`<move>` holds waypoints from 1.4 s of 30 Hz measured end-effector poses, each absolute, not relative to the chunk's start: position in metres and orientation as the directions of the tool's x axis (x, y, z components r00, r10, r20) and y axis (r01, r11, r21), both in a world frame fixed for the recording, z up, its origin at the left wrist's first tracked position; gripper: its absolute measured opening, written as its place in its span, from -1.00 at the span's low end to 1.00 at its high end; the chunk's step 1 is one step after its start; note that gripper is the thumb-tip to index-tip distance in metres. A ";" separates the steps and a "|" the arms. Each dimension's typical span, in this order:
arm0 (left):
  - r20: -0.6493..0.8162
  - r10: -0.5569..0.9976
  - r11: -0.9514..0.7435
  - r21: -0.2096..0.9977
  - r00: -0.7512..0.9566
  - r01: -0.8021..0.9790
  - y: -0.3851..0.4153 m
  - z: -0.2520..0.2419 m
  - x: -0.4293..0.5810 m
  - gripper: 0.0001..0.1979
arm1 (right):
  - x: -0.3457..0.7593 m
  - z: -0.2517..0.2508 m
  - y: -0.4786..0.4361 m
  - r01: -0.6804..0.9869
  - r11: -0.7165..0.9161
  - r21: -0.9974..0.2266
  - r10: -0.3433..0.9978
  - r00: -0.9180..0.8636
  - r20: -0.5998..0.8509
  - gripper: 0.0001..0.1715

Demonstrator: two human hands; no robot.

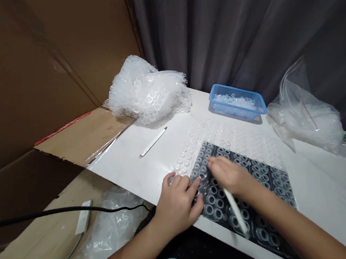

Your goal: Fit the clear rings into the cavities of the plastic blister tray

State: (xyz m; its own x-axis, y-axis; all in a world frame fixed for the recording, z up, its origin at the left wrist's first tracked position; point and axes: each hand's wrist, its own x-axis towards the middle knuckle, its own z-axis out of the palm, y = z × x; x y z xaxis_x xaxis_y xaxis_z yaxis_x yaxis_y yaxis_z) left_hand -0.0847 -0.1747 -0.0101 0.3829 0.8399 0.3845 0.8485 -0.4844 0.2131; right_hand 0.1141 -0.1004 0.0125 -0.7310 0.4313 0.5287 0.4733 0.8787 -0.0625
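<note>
A clear plastic sheet with rows of ring-shaped pieces (184, 158) lies on the white table, partly over a black mat (236, 156). My left hand (179, 202) rests on the left edge of the sheet and mat, fingers apart and curved, pressing down. Over the mat's upper left part, my right hand (232, 176) is closed around a white pen-like stick (236, 212). The stick's rear end points toward me and is blurred by motion. Its front end is hidden by my fingers, close to the rings.
A white pen with a dark tip (153, 142) lies left of the sheet. Behind stand a heap of clear plastic strips (149, 89), a blue basket (213, 96) of small clear pieces and a clear bag (308, 116). Cardboard (79, 136) borders the left; a black cable (65, 209) hangs below.
</note>
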 end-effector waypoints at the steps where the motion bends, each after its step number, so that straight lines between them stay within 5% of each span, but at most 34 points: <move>1: 0.382 0.842 -0.485 0.227 0.381 0.845 -0.175 -0.010 -0.085 -0.71 | 0.120 0.018 -0.094 0.515 0.854 -0.073 0.460 -0.684 0.565 -0.79; 5: 0.393 0.844 -0.497 0.316 0.366 0.808 -0.177 -0.007 -0.087 -0.69 | 0.136 0.037 -0.070 0.644 0.742 -0.183 0.581 -0.482 0.656 -0.87; 11: 0.382 0.863 -0.478 0.398 0.332 0.783 -0.170 0.013 -0.092 -0.75 | 0.123 0.027 -0.068 0.488 0.693 -0.530 0.699 -0.635 0.329 -0.90; 17: 0.320 0.874 -0.472 0.387 0.365 0.792 -0.148 0.014 -0.091 -0.67 | 0.122 0.003 -0.082 0.406 0.332 -0.851 0.859 -0.502 0.095 -0.90; 33: 0.366 0.860 -0.507 0.531 0.356 0.679 -0.142 0.004 -0.096 -0.80 | 0.122 0.000 -0.086 0.343 0.371 -0.863 0.819 -0.559 0.129 -0.92; 42: 0.348 0.858 -0.510 0.498 0.377 0.701 -0.134 0.000 -0.096 -0.87 | 0.124 0.002 -0.081 0.344 0.369 -0.863 0.780 -0.619 0.087 -0.93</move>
State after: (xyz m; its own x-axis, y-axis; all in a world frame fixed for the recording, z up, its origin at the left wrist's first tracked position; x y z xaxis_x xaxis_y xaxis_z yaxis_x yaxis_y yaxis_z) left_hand -0.0964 -0.1345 -0.0001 0.3772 0.8581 0.3484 0.7009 -0.5104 0.4982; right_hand 0.1240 -0.0807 0.0017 -0.6190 0.7805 0.0874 0.3436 0.3692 -0.8635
